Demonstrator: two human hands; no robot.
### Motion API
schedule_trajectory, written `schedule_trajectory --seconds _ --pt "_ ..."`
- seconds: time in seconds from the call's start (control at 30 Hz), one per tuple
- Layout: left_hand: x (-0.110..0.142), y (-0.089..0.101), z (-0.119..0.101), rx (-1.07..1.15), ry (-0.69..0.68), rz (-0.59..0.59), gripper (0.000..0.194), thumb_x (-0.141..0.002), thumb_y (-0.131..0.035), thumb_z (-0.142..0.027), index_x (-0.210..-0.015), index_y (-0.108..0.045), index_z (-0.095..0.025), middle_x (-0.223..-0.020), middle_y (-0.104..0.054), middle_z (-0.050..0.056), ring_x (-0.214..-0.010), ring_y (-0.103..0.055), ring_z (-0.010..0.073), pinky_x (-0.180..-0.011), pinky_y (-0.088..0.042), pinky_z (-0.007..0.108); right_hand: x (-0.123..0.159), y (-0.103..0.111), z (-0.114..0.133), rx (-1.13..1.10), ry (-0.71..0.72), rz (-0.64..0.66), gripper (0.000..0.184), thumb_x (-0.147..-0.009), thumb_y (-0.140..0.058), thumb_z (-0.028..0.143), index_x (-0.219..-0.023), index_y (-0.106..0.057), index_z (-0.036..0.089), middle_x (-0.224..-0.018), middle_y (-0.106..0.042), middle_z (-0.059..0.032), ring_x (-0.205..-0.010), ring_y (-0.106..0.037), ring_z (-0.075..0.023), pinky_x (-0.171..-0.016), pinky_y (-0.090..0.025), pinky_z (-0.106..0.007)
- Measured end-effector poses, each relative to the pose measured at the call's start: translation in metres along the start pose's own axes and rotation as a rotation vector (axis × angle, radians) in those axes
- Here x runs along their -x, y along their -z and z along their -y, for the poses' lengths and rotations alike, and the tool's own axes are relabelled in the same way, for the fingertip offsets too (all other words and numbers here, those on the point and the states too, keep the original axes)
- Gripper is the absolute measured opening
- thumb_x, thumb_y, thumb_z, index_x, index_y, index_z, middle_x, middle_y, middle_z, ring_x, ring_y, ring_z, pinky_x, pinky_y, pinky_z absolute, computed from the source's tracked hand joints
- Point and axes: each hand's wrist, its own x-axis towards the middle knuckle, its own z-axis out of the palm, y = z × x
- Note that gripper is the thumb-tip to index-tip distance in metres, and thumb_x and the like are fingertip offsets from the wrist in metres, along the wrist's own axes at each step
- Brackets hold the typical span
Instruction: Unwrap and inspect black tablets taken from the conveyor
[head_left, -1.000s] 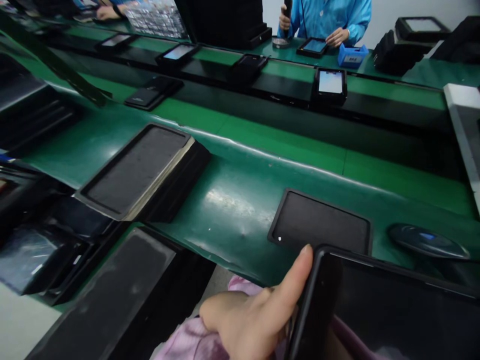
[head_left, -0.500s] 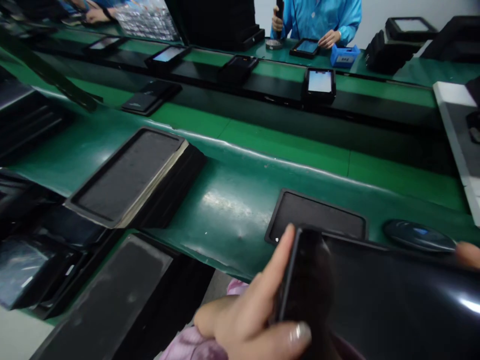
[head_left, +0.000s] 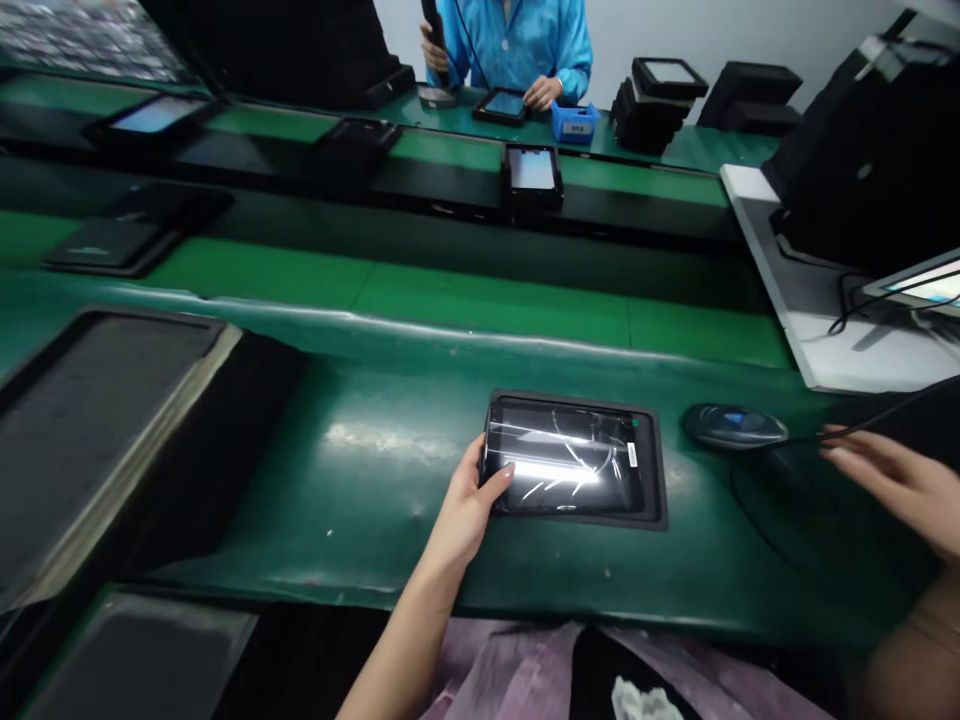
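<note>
A tablet (head_left: 544, 490) with a glossy, film-covered screen lies within a shallow black foam tray (head_left: 654, 505) on the green mat. My left hand (head_left: 472, 495) grips its left end, thumb on the screen and fingers at the edge. A white label and a small green sticker show at the tablet's right end. Over at the right, my right hand (head_left: 896, 480) is stretched out with its fingers extended, holding nothing I can see. Its fingertips are close to the cable of a dark oval handheld device (head_left: 735, 427) with a blue mark; whether they touch cannot be told.
Stacked black foam trays (head_left: 97, 430) stand at the left. Beyond the mat runs a green line carrying several tablets, one with a lit screen (head_left: 532, 170). A co-worker in blue (head_left: 517, 45) sits opposite, near a blue bin (head_left: 575, 124). A white stand (head_left: 832, 350) is at right.
The tablet has gone from being held close in front of me down into the foam tray. My right hand has come off it and is out at the right. The view has shifted rightward.
</note>
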Motion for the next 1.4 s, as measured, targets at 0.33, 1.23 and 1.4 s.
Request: schedule_trajectory --seconds 0.33,1.23,1.4 --pt "-0.007 0.002 0.005 -0.051 -0.014 -0.014 0.06 -0.069 -0.075 -0.035 -0.123 -0.053 -0.018 -0.126 -0.062 0.011 -0.119 -0.054 0.0299 -0.103 -0.041 0.043 -0.025 -0.034 0.083 -0.078 0.352 0.507 0.048 -0.078 -0.065 0.051 -0.106 -0.065 0.013 -0.102 -0.068 -0.0121 -0.092 -0.063 -0.0274 -0.084 -0.053 -0.038" --pt "-0.012 0.003 0.005 -0.108 0.022 -0.069 0.073 -0.057 -0.082 -0.043 -0.12 -0.054 -0.019 -0.113 -0.067 0.007 -0.107 -0.061 0.0261 -0.094 -0.047 0.035 -0.013 -0.029 0.138 -0.147 0.725 0.752 0.023 -0.081 -0.058 0.031 -0.094 -0.061 0.012 -0.088 -0.062 -0.0064 -0.077 -0.057 -0.0183 -0.07 -0.043 -0.028" --pt "-0.013 0.006 0.005 -0.118 0.065 -0.094 0.077 -0.057 -0.082 -0.045 -0.124 -0.052 -0.023 -0.113 -0.068 0.005 -0.109 -0.061 0.0255 -0.088 -0.05 0.029 -0.014 -0.032 0.134 -0.143 0.618 0.595 0.029 -0.075 -0.059 0.028 -0.099 -0.063 0.012 -0.093 -0.068 -0.0071 -0.083 -0.061 -0.02 -0.076 -0.046 -0.028"
